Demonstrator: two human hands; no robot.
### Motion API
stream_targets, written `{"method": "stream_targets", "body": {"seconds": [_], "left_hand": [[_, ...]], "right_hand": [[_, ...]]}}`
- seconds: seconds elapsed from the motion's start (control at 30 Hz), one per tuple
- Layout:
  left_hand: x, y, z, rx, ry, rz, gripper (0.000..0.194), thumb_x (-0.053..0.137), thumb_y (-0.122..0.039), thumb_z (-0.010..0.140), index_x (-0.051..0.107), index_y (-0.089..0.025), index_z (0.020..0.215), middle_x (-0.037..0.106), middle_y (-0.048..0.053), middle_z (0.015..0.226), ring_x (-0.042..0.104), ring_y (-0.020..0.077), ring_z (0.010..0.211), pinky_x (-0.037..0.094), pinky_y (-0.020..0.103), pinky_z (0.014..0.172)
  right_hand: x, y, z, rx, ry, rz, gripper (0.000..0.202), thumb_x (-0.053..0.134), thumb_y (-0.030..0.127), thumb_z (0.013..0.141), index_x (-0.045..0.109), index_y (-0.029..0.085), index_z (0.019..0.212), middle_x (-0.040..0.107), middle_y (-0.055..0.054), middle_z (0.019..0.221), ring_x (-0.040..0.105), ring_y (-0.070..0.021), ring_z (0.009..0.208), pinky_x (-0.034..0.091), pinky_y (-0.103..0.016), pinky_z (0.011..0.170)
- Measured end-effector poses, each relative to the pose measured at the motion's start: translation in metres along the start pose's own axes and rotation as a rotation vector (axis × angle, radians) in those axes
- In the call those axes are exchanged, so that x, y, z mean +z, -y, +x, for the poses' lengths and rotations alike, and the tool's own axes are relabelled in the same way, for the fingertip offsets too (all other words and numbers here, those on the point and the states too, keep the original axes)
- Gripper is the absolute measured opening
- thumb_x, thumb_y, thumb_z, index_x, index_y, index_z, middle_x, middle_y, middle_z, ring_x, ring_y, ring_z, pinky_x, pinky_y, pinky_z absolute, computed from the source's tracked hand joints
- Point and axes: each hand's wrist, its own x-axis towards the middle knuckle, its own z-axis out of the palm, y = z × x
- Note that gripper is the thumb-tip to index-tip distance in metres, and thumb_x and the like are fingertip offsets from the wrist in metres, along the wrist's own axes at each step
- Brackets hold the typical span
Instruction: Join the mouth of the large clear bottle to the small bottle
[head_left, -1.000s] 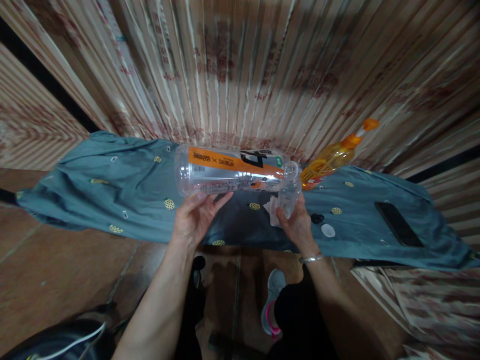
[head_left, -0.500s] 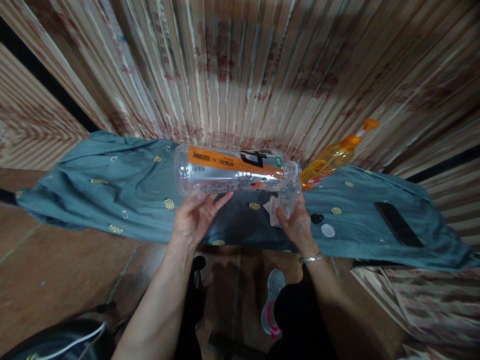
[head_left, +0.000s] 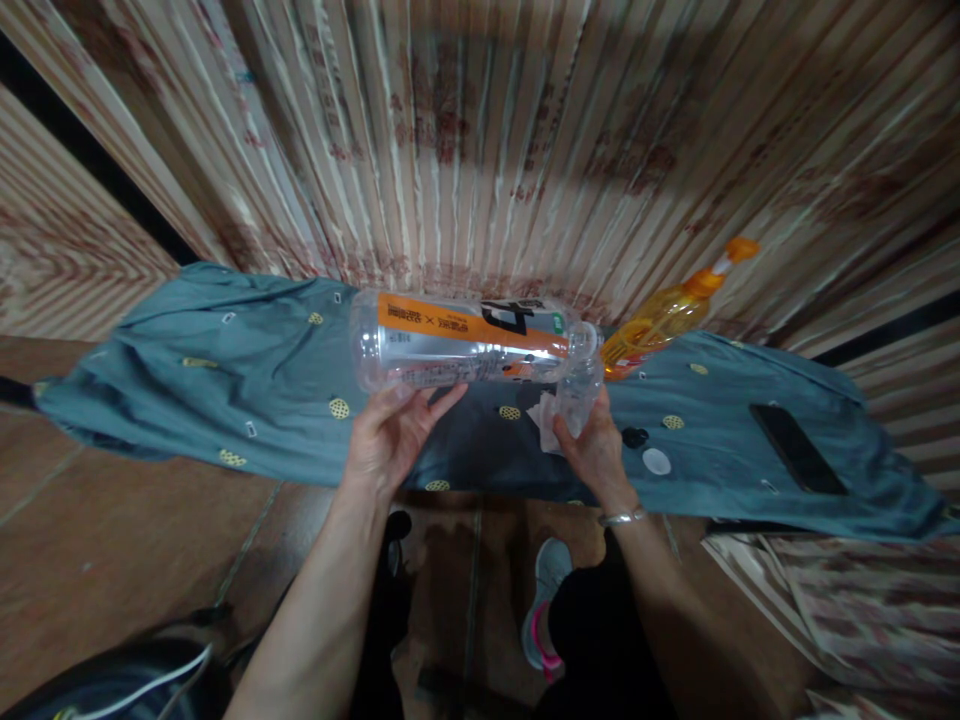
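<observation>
A large clear plastic bottle (head_left: pixel 472 345) with an orange and silver label is held sideways, its neck to the right. My left hand (head_left: pixel 394 435) grips it from below near its base, thumb and a finger showing. In my right hand (head_left: pixel 596 450) is a small clear plastic bottle (head_left: pixel 579 385), tilted, its upper end at the large bottle's mouth. Whether the two touch cannot be made out. A whitish piece (head_left: pixel 551 425), perhaps paper, shows beside the right thumb. Just behind the right hand stands an orange pump bottle (head_left: pixel 652 325).
A teal patterned cloth (head_left: pixel 270 400) covers the narrow table. To the right lie a small black object (head_left: pixel 635 437), a white disc (head_left: pixel 656 461) and a dark phone (head_left: pixel 797 448). A striped curtain (head_left: pixel 480 150) hangs right behind the table.
</observation>
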Motion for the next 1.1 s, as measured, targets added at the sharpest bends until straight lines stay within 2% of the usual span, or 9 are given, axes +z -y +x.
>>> {"method": "stream_targets", "body": {"seconds": [0.23, 0.5, 0.67, 0.8, 0.97, 1.1], "left_hand": [[0.000, 0.000, -0.001, -0.001, 0.005, 0.013, 0.033, 0.095, -0.025, 0.056, 0.069, -0.025, 0.077, 0.079, 0.003, 0.087, 0.078, 0.0313, 0.103, 0.060, 0.059, 0.106], [0.001, 0.000, 0.000, -0.003, 0.008, -0.011, 0.038, 0.101, -0.026, 0.050, 0.073, -0.023, 0.075, 0.080, 0.003, 0.084, 0.078, 0.0261, 0.095, 0.066, 0.050, 0.097], [0.001, 0.000, 0.001, -0.006, 0.006, -0.019, 0.038, 0.101, -0.025, 0.050, 0.071, -0.023, 0.073, 0.081, 0.002, 0.085, 0.079, 0.0258, 0.093, 0.067, 0.051, 0.095], [0.001, 0.000, 0.001, 0.002, 0.007, -0.034, 0.036, 0.101, -0.025, 0.051, 0.071, -0.024, 0.071, 0.079, 0.000, 0.082, 0.079, 0.0260, 0.092, 0.067, 0.051, 0.094], [-0.001, 0.000, 0.002, -0.005, -0.009, -0.006, 0.038, 0.102, -0.029, 0.049, 0.075, -0.023, 0.075, 0.081, 0.003, 0.083, 0.079, 0.0282, 0.095, 0.066, 0.052, 0.095], [-0.003, 0.000, 0.003, 0.004, -0.026, 0.010, 0.038, 0.100, -0.030, 0.050, 0.075, -0.023, 0.077, 0.082, 0.006, 0.086, 0.079, 0.0334, 0.100, 0.065, 0.056, 0.096]], "right_hand": [[0.001, 0.000, 0.000, -0.011, -0.020, 0.009, 0.085, 0.055, 0.046, 0.090, 0.030, 0.005, 0.160, 0.064, -0.029, 0.147, 0.065, -0.0416, 0.136, 0.060, -0.063, 0.105], [0.006, -0.006, -0.001, -0.037, -0.059, -0.010, 0.085, 0.055, 0.045, 0.090, 0.030, 0.004, 0.160, 0.065, -0.029, 0.144, 0.069, -0.0409, 0.131, 0.062, -0.061, 0.102], [0.008, -0.010, -0.001, -0.064, -0.076, 0.014, 0.084, 0.058, 0.044, 0.089, 0.031, 0.010, 0.160, 0.065, -0.027, 0.146, 0.068, -0.0405, 0.131, 0.062, -0.059, 0.101], [0.007, -0.008, -0.001, -0.062, -0.076, 0.029, 0.083, 0.059, 0.043, 0.090, 0.031, 0.009, 0.160, 0.064, -0.028, 0.147, 0.067, -0.0410, 0.134, 0.061, -0.059, 0.103], [0.006, -0.004, -0.002, -0.043, -0.075, 0.056, 0.087, 0.061, 0.049, 0.090, 0.031, 0.009, 0.161, 0.064, -0.028, 0.148, 0.067, -0.0418, 0.135, 0.061, -0.059, 0.104], [0.007, -0.003, -0.003, -0.010, -0.066, 0.086, 0.089, 0.062, 0.051, 0.091, 0.032, 0.006, 0.162, 0.065, -0.029, 0.146, 0.066, -0.0447, 0.135, 0.060, -0.064, 0.103]]}}
